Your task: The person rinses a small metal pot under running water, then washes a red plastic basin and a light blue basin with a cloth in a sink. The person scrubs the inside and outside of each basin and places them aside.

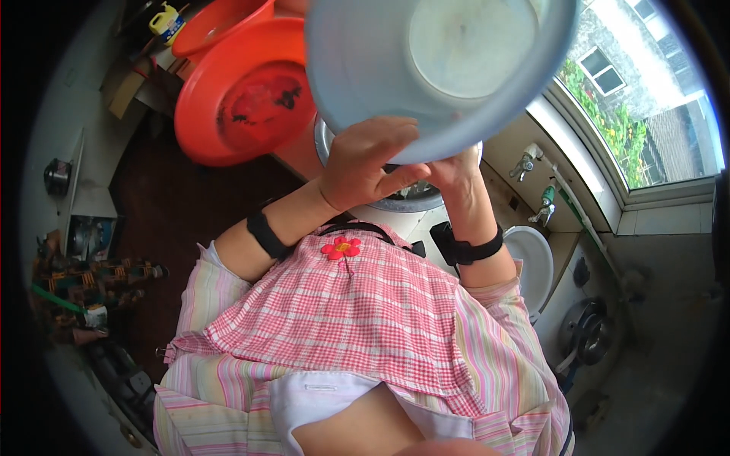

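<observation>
Both my hands hold up a large pale blue plastic basin (365, 74), tilted, its round base facing me. My left hand (373, 159) grips the near edge, thumb pointing right. Close beside it my right hand (459, 168) holds the same edge, its fingers partly hidden by the basin. Underneath, a metal basin (402, 204) with dark and pale contents shows only in part. At the upper left a red plastic basin (199, 122) contains dark scraps and a wet-looking bottom.
Another red basin (191, 34) and a yellow bottle (165, 23) stand at the upper left. Two wall taps (523, 165) are below the window at right. A white oval basin (530, 268) lies near my right elbow, and pans (587, 330) are at the lower right.
</observation>
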### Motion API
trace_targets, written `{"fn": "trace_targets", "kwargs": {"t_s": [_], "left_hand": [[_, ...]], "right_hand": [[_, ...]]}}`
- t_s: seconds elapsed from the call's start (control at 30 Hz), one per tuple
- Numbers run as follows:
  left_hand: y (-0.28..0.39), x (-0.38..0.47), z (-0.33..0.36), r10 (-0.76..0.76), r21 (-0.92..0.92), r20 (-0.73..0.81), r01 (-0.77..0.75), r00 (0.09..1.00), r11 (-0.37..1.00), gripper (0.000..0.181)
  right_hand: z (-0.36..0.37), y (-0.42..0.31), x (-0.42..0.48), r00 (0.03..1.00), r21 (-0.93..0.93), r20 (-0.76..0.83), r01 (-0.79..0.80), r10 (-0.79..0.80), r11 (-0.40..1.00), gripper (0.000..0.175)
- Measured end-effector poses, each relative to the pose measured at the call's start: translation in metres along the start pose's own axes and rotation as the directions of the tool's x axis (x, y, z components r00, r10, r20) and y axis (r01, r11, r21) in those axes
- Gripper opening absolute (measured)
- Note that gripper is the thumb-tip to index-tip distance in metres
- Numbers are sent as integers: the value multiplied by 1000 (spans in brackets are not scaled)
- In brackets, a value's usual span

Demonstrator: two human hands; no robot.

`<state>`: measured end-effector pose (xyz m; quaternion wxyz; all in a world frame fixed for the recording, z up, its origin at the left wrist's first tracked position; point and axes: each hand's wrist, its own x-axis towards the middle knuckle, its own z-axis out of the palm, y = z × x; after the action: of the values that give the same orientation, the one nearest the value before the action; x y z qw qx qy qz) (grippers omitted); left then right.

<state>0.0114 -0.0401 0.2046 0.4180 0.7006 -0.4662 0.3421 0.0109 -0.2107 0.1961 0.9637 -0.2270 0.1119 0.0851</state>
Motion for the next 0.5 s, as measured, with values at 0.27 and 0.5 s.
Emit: {"fn": "trace_targets", "kwargs": {"t_s": [0.27, 0.5], "left_hand": [[-4, 10, -6, -30, 192, 297, -29, 954, 981, 70], [-35, 28, -50, 15, 46, 532, -47, 847, 998, 62]], "right_hand": [[-11, -6, -1, 979, 69, 184, -100, 86, 993, 35], [5, -12, -6, 909, 108, 248, -371, 336, 922, 37]]}}
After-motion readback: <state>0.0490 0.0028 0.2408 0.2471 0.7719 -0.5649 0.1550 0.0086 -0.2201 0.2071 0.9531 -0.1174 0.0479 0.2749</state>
